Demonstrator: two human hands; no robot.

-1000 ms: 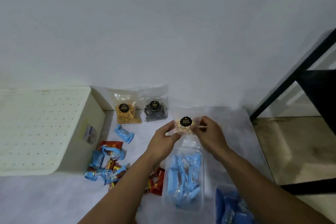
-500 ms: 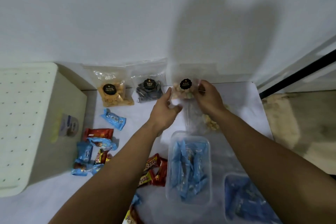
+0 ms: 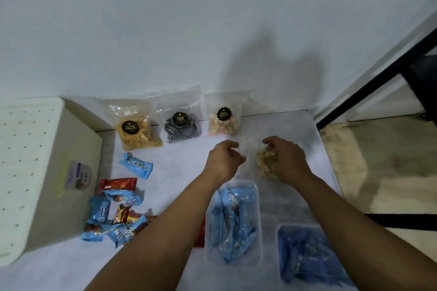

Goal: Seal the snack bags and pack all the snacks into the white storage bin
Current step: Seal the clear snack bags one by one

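Three snack bags (image 3: 177,123) stand at upper centre, apparently sealed; right hand (image 3: 287,160) clasps a fourth bag (image 3: 264,160), left hand (image 3: 223,160) loosely curled, empty. White storage bin (image 3: 35,172) unpacked.

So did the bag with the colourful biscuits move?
Yes. The colourful biscuit bag went back, away from the person, and now leans on the wall, right beside the dark snack bag.

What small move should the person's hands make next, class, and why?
Probably lift the fourth snack bag and find its open top. The right hand grips it on the table; the left hand is beside it, while three bags already lean against the wall.
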